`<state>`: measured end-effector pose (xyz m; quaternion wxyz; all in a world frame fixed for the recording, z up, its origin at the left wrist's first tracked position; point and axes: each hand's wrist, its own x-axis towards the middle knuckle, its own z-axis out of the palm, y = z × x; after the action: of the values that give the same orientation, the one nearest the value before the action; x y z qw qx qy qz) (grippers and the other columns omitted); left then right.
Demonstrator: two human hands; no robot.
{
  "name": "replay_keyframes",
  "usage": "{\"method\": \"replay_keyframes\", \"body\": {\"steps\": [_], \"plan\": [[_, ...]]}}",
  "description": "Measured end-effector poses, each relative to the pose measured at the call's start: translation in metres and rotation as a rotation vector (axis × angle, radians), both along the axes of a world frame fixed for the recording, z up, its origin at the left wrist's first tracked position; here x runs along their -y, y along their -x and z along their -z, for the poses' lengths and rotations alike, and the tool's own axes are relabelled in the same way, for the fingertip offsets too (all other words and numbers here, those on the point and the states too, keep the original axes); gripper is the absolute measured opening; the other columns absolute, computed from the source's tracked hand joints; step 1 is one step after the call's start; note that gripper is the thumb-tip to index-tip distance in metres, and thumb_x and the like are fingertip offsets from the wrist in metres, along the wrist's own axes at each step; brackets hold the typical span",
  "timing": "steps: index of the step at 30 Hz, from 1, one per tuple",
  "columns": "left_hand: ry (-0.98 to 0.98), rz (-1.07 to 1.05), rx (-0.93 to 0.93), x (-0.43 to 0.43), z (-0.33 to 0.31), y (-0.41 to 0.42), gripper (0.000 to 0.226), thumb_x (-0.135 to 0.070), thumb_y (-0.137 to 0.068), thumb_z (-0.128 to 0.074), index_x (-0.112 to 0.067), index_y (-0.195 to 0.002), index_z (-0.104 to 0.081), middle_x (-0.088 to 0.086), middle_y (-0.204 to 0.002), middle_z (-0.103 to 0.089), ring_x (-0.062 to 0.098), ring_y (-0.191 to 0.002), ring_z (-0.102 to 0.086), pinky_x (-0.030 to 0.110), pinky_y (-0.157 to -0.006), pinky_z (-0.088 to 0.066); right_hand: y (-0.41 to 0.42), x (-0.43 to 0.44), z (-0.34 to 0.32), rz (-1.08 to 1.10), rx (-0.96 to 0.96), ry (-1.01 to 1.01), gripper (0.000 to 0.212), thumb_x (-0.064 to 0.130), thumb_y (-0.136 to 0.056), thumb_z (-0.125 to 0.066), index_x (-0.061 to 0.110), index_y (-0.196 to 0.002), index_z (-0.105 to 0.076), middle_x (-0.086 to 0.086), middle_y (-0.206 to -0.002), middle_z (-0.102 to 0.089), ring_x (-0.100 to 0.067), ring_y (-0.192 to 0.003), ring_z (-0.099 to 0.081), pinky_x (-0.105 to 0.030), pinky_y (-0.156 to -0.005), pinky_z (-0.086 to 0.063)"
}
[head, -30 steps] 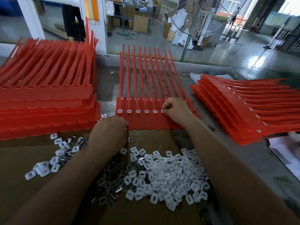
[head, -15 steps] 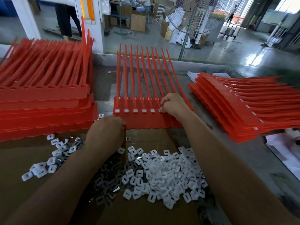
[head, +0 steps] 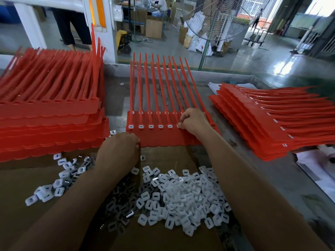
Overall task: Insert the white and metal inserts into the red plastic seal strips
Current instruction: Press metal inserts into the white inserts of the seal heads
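At the middle of the table [head: 272,178], a red seal strip [head: 163,138] lay flat with its tails fanned toward the far edge and its scalloped head band toward the near edge, just overlapping a cardboard sheet [head: 163,240]. The right hand [head: 194,122] was clenched over the right half of the band, thumb and forefinger pinching a white insert [head: 179,125] against the strip, next in line after five seated inserts [head: 150,126] that ran to the left. The left hand [head: 117,151] sat at the band's near left corner, knuckles up and fingers curled under the palm, its fingertips touching the strip's edge; whether it held anything could not be told.

Loose white inserts [head: 181,196] were heaped on the cardboard between the forearms and under the right one, just nearer than the hands. Darker metal inserts [head: 123,201] lay mixed in beside the left forearm. A small scatter of inserts [head: 59,180] spread on the cardboard to the left of that arm.

A tall stack of red strips [head: 50,124] filled the table's left side, touching the left hand's neighbourhood closely, and a lower stack [head: 253,127] lay along the right side, apart from the right hand.
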<state>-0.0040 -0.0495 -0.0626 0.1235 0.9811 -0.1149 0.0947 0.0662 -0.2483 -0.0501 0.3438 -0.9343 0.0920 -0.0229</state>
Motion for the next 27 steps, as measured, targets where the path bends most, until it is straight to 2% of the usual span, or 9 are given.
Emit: {"method": "replay_keyframes", "body": {"steps": [3, 7, 9, 12, 14, 18, 21, 23, 27], "plan": [[0.002, -0.001, 0.0, 0.0, 0.001, -0.001, 0.028, -0.021, -0.092, -0.039, -0.018, -0.105, -0.064, 0.001, -0.112, -0.062, 0.016, -0.098, -0.059, 0.027, -0.081, -0.044, 0.001, 0.001, 0.001, -0.012, 0.048, 0.023, 0.035, 0.007, -0.075, -0.072, 0.024, -0.056, -0.049, 0.002, -0.082, -0.055, -0.014, -0.082, -0.052, -0.025, -0.072, -0.04], [0.006, 0.005, 0.0, 0.0, 0.001, -0.001, 0.028, -0.021, -0.092, -0.04, -0.017, -0.104, -0.064, 0.002, -0.11, -0.063, 0.017, -0.096, -0.059, 0.026, -0.079, -0.044, 0.005, 0.003, 0.0, -0.06, 0.056, 0.023, 0.035, 0.006, -0.08, -0.067, 0.025, -0.058, -0.048, 0.005, -0.077, -0.052, -0.013, -0.083, -0.051, -0.025, -0.073, -0.04], [0.006, 0.003, -0.001, 0.0, 0.0, -0.002, 0.028, -0.021, -0.092, -0.039, -0.017, -0.105, -0.064, 0.002, -0.11, -0.063, 0.016, -0.096, -0.059, 0.026, -0.079, -0.043, 0.007, 0.005, -0.001, -0.092, 0.046, -0.02, 0.029, 0.004, -0.082, -0.064, 0.022, -0.064, -0.052, 0.008, -0.073, -0.051, -0.013, -0.082, -0.052, -0.025, -0.072, -0.039], [0.004, -0.003, -0.005, 0.0, 0.0, -0.002, 0.028, -0.021, -0.093, -0.039, -0.017, -0.105, -0.064, 0.001, -0.111, -0.062, 0.016, -0.096, -0.059, 0.026, -0.079, -0.044, 0.014, 0.012, -0.004, -0.158, 0.033, -0.099, 0.015, 0.008, -0.082, -0.065, 0.02, -0.076, -0.058, 0.006, -0.08, -0.057, -0.012, -0.083, -0.056, -0.024, -0.075, -0.042], [-0.006, -0.008, -0.003, 0.001, 0.0, -0.002, 0.028, -0.02, -0.093, -0.038, -0.018, -0.104, -0.064, 0.001, -0.108, -0.063, 0.015, -0.094, -0.059, 0.025, -0.077, -0.044, 0.019, 0.016, -0.005, -0.212, 0.033, -0.114, 0.012, 0.009, -0.082, -0.065, 0.021, -0.081, -0.061, 0.009, -0.082, -0.06, -0.009, -0.085, -0.057, -0.021, -0.076, -0.041], [-0.01, -0.01, 0.009, 0.001, 0.001, -0.003, 0.029, -0.021, -0.092, -0.039, -0.018, -0.105, -0.064, 0.0, -0.109, -0.063, 0.016, -0.095, -0.059, 0.026, -0.078, -0.044, 0.034, 0.02, -0.013, -0.306, 0.03, -0.051, 0.011, 0.013, -0.083, -0.066, 0.024, -0.082, -0.062, 0.018, -0.081, -0.058, 0.002, -0.081, -0.054, -0.011, -0.068, -0.038], [0.001, -0.008, 0.006, 0.0, 0.001, -0.003, 0.03, -0.022, -0.092, -0.038, -0.018, -0.105, -0.064, 0.0, -0.111, -0.063, 0.016, -0.096, -0.059, 0.027, -0.08, -0.044, 0.051, 0.023, -0.023, -0.42, -0.038, -0.037, 0.011, 0.017, -0.082, -0.068, 0.027, -0.08, -0.063, 0.014, -0.081, -0.064, 0.003, -0.074, -0.06, -0.005, -0.063, -0.043], [0.004, -0.005, 0.008, 0.0, 0.002, -0.003, 0.03, -0.022, -0.092, -0.038, -0.018, -0.105, -0.064, 0.001, -0.111, -0.063, 0.016, -0.097, -0.058, 0.028, -0.08, -0.044, 0.065, 0.022, -0.029, -0.531, -0.13, -0.01, 0.012, 0.018, -0.081, -0.068, 0.029, -0.078, -0.062, 0.009, -0.079, -0.065, 0.004, -0.069, -0.06, -0.008, -0.065, -0.048], [0.017, -0.005, 0.008, 0.0, 0.003, -0.004, 0.029, -0.022, -0.092, -0.039, -0.018, -0.104, -0.065, 0.001, -0.112, -0.063, 0.017, -0.098, -0.058, 0.028, -0.081, -0.043, 0.08, 0.017, -0.028, -0.682, -0.273, 0.08, 0.012, 0.02, -0.08, -0.07, 0.03, -0.081, -0.064, 0.015, -0.078, -0.064, 0.011, -0.068, -0.057, -0.006, -0.067, -0.046]]}}
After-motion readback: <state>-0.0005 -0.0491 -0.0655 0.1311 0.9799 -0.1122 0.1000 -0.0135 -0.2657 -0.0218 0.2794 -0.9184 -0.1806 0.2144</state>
